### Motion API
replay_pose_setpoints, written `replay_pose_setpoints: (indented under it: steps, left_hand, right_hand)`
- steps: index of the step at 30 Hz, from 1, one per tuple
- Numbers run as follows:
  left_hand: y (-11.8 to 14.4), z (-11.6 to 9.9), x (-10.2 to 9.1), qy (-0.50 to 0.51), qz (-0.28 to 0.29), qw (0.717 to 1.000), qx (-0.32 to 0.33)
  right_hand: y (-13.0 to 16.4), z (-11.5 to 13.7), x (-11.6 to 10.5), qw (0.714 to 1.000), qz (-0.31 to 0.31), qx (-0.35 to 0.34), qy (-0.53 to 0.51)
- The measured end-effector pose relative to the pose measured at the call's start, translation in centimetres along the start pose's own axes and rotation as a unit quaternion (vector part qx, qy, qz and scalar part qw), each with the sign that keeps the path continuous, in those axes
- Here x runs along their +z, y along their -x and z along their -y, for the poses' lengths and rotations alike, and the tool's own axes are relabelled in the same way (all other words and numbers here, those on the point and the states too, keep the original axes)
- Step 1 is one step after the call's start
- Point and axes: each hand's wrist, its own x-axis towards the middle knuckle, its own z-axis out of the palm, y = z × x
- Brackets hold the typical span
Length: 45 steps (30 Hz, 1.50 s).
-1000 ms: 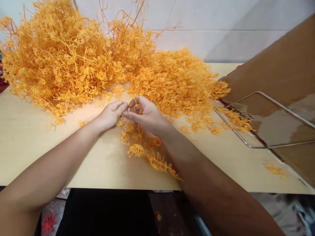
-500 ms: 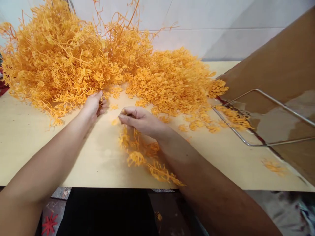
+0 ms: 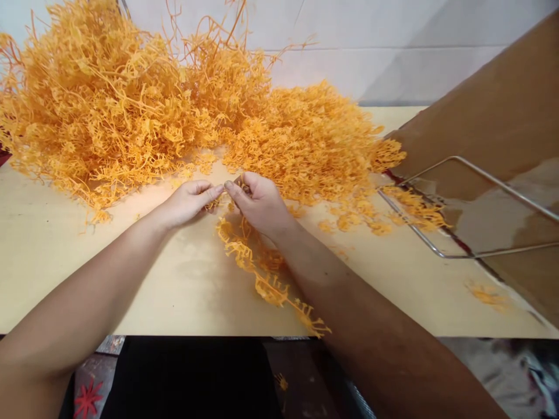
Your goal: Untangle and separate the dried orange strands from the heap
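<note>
Your left hand and right hand pinch one orange plastic sprig between fingers (the large tangled orange heap remains unsorted on the tabletop).

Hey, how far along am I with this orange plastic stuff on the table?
Done: a short string of orange plastic pieces trails from under your right hand to the edge of the pale wooden table. In hand: your left hand and right hand meet fingertip to fingertip on a small orange piece. Left: the big heap of tangled orange plastic sprigs behind your hands, so most remains.
</note>
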Motion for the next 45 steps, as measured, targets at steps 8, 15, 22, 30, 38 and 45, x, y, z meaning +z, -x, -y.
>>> replay_pose_setpoints:
  steps: [8, 15, 22, 30, 38, 45]
  left_hand:
    - [0.1, 0.5, 0.2, 0.152, 0.058, 0.987, 0.005]
    - [0.0, 0.5, 0.0, 0.201, 0.103, 0.974, 0.009]
    - [-0.1, 0.3, 0.9, 0.148, 0.058, 0.987, -0.025]
    - [0.6, -0.5, 2.9, 0.032, 0.039, 0.999, 0.019]
    - [0.3, 0.3, 2.5, 0.215, 0.061, 0.975, -0.005]
    - [0.1, -0.7, 1.3, 0.301, 0.033, 0.952, 0.043]
  right_hand:
    - [0.6, 1.2, 0.0, 0.967, 0.133, 0.080, -0.201]
    - [0.6, 2.6, -1.2, 0.956, 0.061, 0.054, -0.282]
    - [-0.3, 0.6, 0.3, 0.989, -0.090, 0.033, -0.109]
    - [-0.2, 0.6, 0.4, 0.983, -0.090, 0.058, -0.148]
    - [0.1, 1.1, 0.2, 0.939, 0.069, 0.164, -0.293]
    - [0.3, 2.3, -1.5, 0.939, 0.095, 0.110, -0.311]
